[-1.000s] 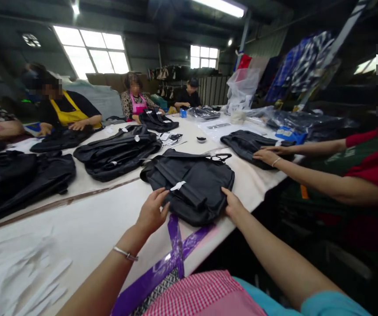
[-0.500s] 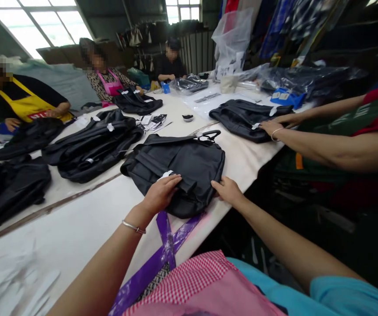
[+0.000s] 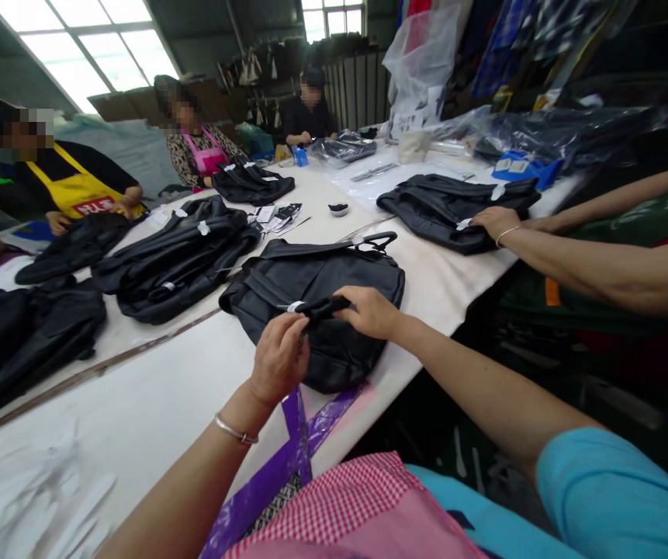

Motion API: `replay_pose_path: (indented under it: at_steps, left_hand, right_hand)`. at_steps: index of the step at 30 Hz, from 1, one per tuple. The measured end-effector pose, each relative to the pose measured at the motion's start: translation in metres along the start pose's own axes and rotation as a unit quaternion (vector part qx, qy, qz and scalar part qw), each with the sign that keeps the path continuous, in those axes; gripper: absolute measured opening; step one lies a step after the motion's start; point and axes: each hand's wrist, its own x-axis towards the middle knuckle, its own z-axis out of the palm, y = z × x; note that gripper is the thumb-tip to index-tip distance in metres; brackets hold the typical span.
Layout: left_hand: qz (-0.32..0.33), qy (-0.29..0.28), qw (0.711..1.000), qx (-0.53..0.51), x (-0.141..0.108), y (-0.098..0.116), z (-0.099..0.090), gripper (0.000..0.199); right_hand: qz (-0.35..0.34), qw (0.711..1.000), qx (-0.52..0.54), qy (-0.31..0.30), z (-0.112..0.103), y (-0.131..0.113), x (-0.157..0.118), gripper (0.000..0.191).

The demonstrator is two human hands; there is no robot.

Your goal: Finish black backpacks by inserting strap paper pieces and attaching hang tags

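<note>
On the black bag (image 3: 327, 268), mid-frame, a strap (image 3: 325, 306) has lifted since the earlier frame, pinched in the left hand (image 3: 278, 355) and right hand (image 3: 373, 313). Purple tape (image 3: 269, 475) lies lower centre; at right, a co-worker's hand (image 3: 495, 223) touches another bag (image 3: 435, 208).

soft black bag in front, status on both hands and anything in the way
Left hand and right hand pinching its narrow black strap. Soft black bag lying on white-covered table. Nothing visibly blocking either hand.

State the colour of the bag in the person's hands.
The bag is black, clearest in the head view.
</note>
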Motion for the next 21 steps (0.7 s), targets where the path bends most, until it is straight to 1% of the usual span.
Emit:
replay_pose_path:
  at_steps: [1, 2, 4, 5, 7, 10, 13, 16, 19, 21]
  left_hand:
    - [0.007, -0.006, 1.0, -0.007, -0.008, 0.007, -0.001, 0.045]
    - [0.021, -0.03, 0.999, -0.018, -0.015, 0.014, 0.0, 0.042]
    - [0.05, -0.091, 0.994, -0.038, -0.026, 0.026, 0.003, 0.039]
    - [0.054, -0.114, 0.991, -0.041, -0.029, 0.03, 0.006, 0.04]
    - [0.038, -0.142, 0.988, -0.037, -0.028, 0.032, 0.014, 0.043]
    - [0.003, -0.162, 0.987, -0.019, -0.016, 0.024, 0.022, 0.048]
    - [-0.033, -0.162, 0.986, 0.006, -0.001, 0.011, 0.028, 0.051]
    - [-0.07, -0.158, 0.984, 0.04, 0.008, -0.001, 0.034, 0.051]
    - [-0.072, -0.182, 0.979, 0.056, 0.007, -0.012, 0.043, 0.046]
    - [-0.045, -0.212, 0.975, 0.053, 0.003, -0.019, 0.048, 0.039]
  right_hand:
    - [0.03, 0.999, 0.007, 0.009, -0.006, 0.004, 0.008, 0.017]
    - [0.052, 0.998, 0.009, 0.014, -0.011, 0.006, 0.015, 0.013]
    - [0.076, 0.997, -0.001, 0.021, -0.018, 0.009, 0.024, 0.01]
    - [0.079, 0.997, -0.007, 0.024, -0.02, 0.009, 0.027, 0.009]
    - [0.081, 0.996, -0.015, 0.032, -0.022, 0.007, 0.031, 0.009]
    - [0.072, 0.996, -0.019, 0.041, -0.024, 0.0, 0.034, 0.01]
    - [0.04, 0.998, -0.026, 0.045, -0.027, -0.009, 0.033, 0.009]
    - [-0.023, 0.998, -0.039, 0.045, -0.027, -0.02, 0.027, 0.013]
    - [-0.091, 0.992, -0.083, 0.017, -0.015, -0.029, 0.009, 0.019]
    - [-0.135, 0.984, -0.118, -0.012, 0.0, -0.03, -0.009, 0.021]
